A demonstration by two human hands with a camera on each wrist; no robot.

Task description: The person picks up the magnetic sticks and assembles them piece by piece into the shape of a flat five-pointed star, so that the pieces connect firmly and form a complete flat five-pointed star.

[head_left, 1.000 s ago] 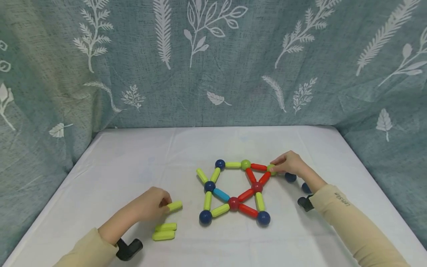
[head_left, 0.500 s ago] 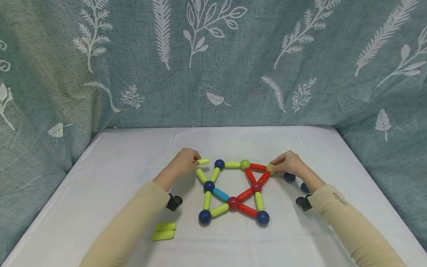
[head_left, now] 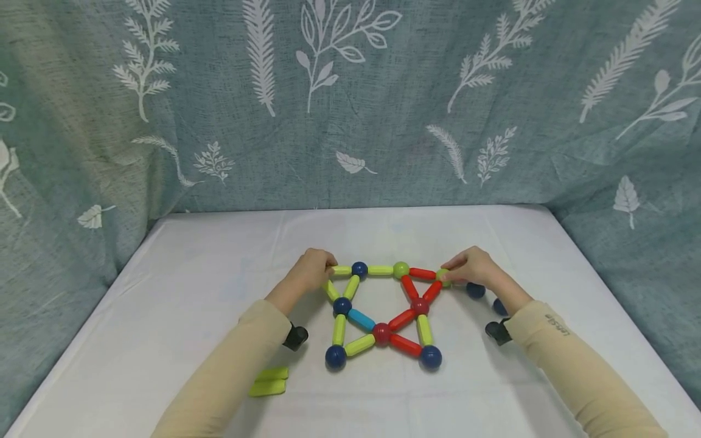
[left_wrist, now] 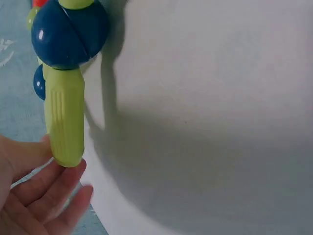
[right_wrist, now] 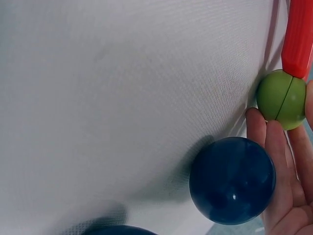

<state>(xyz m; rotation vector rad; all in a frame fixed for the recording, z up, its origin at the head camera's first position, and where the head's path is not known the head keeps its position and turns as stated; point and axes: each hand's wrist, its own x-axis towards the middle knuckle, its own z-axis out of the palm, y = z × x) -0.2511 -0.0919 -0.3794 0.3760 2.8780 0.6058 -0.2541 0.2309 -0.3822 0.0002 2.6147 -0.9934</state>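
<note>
My left hand (head_left: 308, 272) pinches the free end of a yellow-green magnetic rod (left_wrist: 66, 115) between thumb and fingers. The rod's other end meets a dark blue ball (left_wrist: 68, 36), the top left corner of a flat frame of rods and balls. At the frame's right corner, my right hand (head_left: 475, 267) holds a green ball (right_wrist: 279, 98), to which a red rod (right_wrist: 298, 36) is joined. Two red balls (head_left: 381, 334) and a light blue rod (head_left: 361, 319) sit within the frame. Another yellow-green rod (head_left: 331, 291) slants up from a blue ball (head_left: 342, 306) towards my left fingers.
Two loose yellow-green rods (head_left: 268, 387) lie at the front left, partly hidden by the left sleeve. Loose blue balls (head_left: 475, 291) rest under and beside the right wrist. A white cloth (head_left: 465, 395) covers the table, with a patterned curtain (head_left: 383, 152) behind it.
My left hand has carried the yellow-green rod from the front left up to the top left blue ball, where it now touches. The right hand has stayed on the green ball.
</note>
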